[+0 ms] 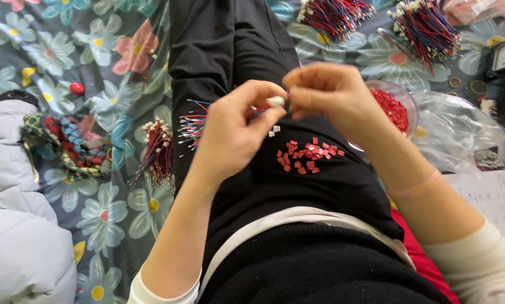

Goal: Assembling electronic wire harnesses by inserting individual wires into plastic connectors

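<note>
Head view: left hand (230, 132) and right hand (325, 93) meet above lap, fingers of both pinched on small white connector (275, 101). Red connectors (307, 153) scattered on black trousers (297, 186); wire bundle (158, 151) on flowered bedspread (66, 50) at left.

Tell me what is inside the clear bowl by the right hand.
The clear bowl holds a heap of small red plastic connector pieces. The right hand and wrist cover its near-left part, so that portion is hidden.
</note>
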